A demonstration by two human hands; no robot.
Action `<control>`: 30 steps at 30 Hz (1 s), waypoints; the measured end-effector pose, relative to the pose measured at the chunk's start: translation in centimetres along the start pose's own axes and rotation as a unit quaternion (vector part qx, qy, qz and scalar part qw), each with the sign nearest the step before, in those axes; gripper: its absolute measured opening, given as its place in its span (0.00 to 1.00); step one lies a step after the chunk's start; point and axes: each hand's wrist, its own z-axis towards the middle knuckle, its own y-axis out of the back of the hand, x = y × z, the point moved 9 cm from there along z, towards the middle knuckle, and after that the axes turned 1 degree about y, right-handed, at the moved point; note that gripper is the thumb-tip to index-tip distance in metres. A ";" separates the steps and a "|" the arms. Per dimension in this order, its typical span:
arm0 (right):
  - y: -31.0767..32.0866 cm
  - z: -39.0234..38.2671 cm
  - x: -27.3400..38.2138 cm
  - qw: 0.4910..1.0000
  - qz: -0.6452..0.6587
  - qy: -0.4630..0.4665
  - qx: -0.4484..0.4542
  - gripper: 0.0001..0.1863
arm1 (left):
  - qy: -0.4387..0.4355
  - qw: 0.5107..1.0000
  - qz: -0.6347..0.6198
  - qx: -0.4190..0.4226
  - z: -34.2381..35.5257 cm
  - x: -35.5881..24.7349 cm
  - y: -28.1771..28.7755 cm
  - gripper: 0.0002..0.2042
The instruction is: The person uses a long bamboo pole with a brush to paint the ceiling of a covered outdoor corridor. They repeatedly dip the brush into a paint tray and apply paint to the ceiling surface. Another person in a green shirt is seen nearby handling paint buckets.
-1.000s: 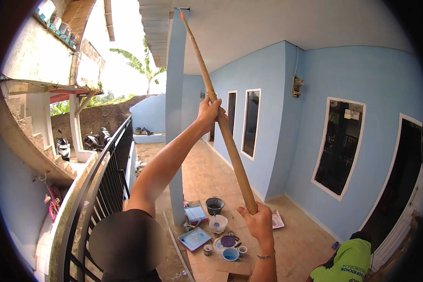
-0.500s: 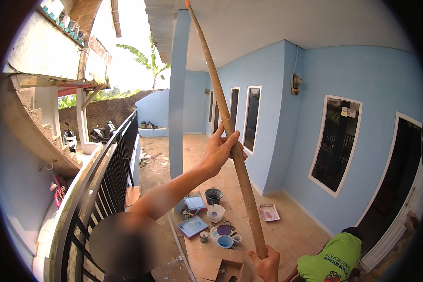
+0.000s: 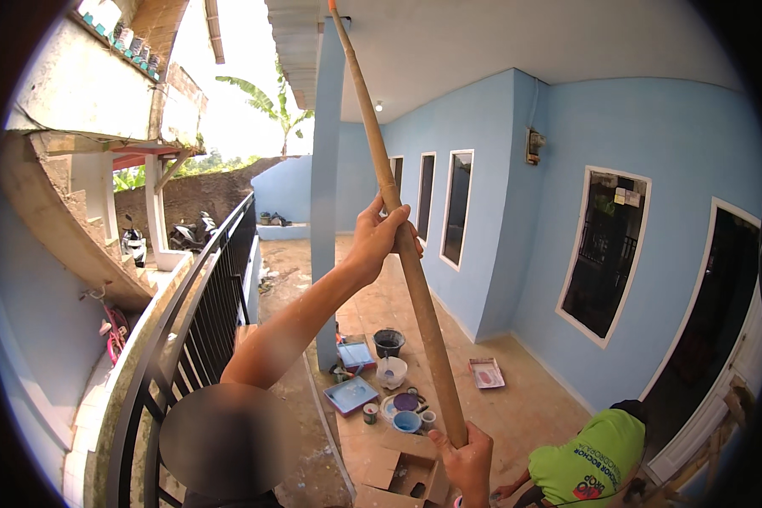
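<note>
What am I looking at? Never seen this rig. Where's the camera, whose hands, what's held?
No machine here: these are a person's bare hands. Every picture comes from one wide fisheye camera, the left of a pair worn on the head, so straight edges bend near the rim. The left hand grips a long brown pole partway up; the right hand holds it near its lower end. The floor bears blue-coated trays, a black bucket, a blue tub and an open cardboard box. At lower right, a co-worker in a green shirt bends low.
</note>
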 end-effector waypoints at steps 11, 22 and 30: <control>-12.2 17.6 6.1 0.996 0.031 0.076 0.019 0.21 | 0.028 0.998 0.028 -0.050 18.3 3.0 14.2 0.09; -12.6 15.5 -1.1 0.999 0.006 0.053 0.003 0.22 | 0.027 0.999 0.013 -0.009 14.4 7.9 12.5 0.11; -6.4 -0.3 -6.2 0.999 0.039 0.018 -0.034 0.12 | 0.008 1.000 0.003 -0.001 -2.2 4.5 3.5 0.16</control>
